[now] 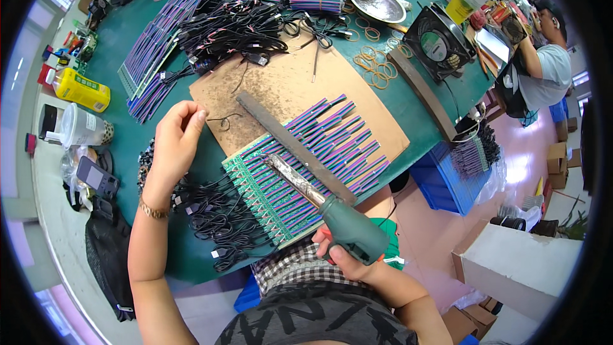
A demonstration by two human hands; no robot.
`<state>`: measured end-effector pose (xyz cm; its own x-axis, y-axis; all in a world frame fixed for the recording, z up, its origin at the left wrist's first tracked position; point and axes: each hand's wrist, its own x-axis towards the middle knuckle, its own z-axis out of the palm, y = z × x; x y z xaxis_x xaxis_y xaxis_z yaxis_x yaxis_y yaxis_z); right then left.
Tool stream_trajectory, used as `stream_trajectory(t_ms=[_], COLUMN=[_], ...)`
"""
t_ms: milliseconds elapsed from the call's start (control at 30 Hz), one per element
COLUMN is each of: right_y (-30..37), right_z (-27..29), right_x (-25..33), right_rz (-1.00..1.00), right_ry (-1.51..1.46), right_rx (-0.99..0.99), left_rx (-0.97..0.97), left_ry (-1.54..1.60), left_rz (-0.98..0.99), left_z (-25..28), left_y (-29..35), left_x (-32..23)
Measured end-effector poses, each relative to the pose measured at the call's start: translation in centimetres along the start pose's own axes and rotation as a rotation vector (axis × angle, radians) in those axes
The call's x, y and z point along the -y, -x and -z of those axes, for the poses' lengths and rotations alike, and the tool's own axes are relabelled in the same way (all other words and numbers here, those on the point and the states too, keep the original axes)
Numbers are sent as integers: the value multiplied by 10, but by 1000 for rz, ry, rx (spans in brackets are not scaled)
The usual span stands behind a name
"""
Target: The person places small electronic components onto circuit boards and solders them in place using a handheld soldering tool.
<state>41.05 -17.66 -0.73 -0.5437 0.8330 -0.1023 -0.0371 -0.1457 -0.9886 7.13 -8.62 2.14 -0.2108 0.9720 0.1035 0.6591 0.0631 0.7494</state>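
My right hand [348, 257] grips a green soldering gun [355, 225] by its handle, its metal barrel slanting up and left over a row of green circuit boards [246, 188]. From these boards, striped purple and black wires fan out to the right, and black cables run off to the lower left. A dark metal bar [290, 142] lies across the wires. My left hand [179, 137] is raised left of the cardboard, thumb and fingertips pinched together. A thin black wire [223, 121] curls beside its fingertips; I cannot tell whether it is held.
Beneath the boards lies stained cardboard [338, 76] on the green table [150, 38]. Black cables [230, 32] are heaped behind. Rubber bands [377, 67], a second bar [421, 92] and a fan [437, 45] stand to the right, a yellow bottle [80, 89] far left. Another person [546, 67] sits beyond.
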Motion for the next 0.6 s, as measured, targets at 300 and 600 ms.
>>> stream_trajectory(t_ms=[300, 600], right_y=[-5, -6], right_z=[-1, 1], right_x=[-1, 1], right_rz=[23, -34], right_ry=[-368, -338], right_rx=[-42, 1], left_rx=[-66, 29], left_ry=[-201, -43], left_rz=[-309, -102], left_z=[-7, -19], left_y=[26, 45], left_x=[-21, -39])
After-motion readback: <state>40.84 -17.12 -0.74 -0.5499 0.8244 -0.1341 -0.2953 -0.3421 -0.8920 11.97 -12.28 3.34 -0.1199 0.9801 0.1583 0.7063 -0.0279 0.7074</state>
